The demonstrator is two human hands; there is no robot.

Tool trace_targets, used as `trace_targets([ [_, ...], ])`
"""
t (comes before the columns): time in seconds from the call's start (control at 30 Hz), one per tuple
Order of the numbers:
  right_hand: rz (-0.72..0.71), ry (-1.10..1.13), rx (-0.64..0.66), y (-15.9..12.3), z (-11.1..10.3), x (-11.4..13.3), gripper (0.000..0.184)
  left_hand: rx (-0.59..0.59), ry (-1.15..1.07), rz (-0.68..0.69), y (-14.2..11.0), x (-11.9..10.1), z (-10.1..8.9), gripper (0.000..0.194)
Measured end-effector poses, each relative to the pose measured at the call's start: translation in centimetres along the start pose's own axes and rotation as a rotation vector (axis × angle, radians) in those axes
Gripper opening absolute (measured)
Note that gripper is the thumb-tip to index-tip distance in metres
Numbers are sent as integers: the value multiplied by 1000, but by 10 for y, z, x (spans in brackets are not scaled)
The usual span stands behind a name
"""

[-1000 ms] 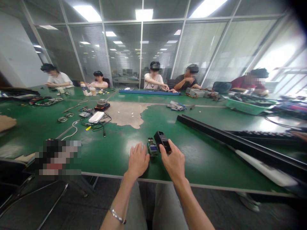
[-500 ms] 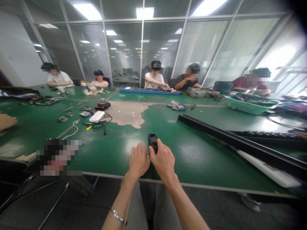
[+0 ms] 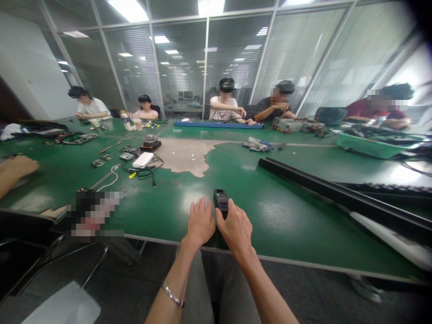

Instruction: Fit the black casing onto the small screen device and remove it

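A small oblong black device (image 3: 221,199) with socket-like recesses in its top face lies on the green table (image 3: 162,211) close to the front edge. My right hand (image 3: 236,227) curls around its right side, with the thumb along the near left side; the hand hides the device's near part. My left hand (image 3: 201,220) rests just left of the device, palm down, fingers stretched out towards the far side and holding nothing. A silvery bracelet (image 3: 173,295) circles my left wrist.
Black rails (image 3: 317,191) and a white bar (image 3: 388,236) lie to the right. Left of centre are a white box (image 3: 143,160), cables and glasses (image 3: 101,159). Gloves (image 3: 257,144) and a green basket (image 3: 367,146) are farther off. A co-worker's arm (image 3: 18,173) reaches in from the left.
The scene has shifted slightly rightward in view. A co-worker's arm has come in at the left, and the person opposite has raised one hand. My hands keep nearly the same pose around the device.
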State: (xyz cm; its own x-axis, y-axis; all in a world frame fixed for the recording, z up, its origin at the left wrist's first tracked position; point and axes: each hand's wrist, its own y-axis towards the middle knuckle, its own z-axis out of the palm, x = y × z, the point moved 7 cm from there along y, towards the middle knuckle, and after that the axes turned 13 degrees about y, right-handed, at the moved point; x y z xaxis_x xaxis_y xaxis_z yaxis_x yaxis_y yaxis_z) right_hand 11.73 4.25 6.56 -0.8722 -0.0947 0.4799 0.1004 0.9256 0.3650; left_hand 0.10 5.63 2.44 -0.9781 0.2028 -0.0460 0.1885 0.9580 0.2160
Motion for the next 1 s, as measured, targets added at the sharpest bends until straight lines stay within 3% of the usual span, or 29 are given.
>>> trace_targets([
  [0.2, -17, 8, -25, -3, 2, -4, 49, -3, -3, 5, 0, 0, -1, 51],
  [0.37, 18, 29, -12, -2, 5, -11, 64, 1, -5, 9, 0, -1, -3, 51],
  [0.6, 74, 48, 14, -1, 3, -13, 54, 1, 10, 7, 0, -1, -1, 49],
  [0.8, 106, 184, -79, 10, -10, -19, 57, -13, 10, 9, -1, -2, -5, 49],
  [1.0, 79, 429, -223, 24, -36, -32, 60, -19, 2, 10, -2, -3, -8, 50],
])
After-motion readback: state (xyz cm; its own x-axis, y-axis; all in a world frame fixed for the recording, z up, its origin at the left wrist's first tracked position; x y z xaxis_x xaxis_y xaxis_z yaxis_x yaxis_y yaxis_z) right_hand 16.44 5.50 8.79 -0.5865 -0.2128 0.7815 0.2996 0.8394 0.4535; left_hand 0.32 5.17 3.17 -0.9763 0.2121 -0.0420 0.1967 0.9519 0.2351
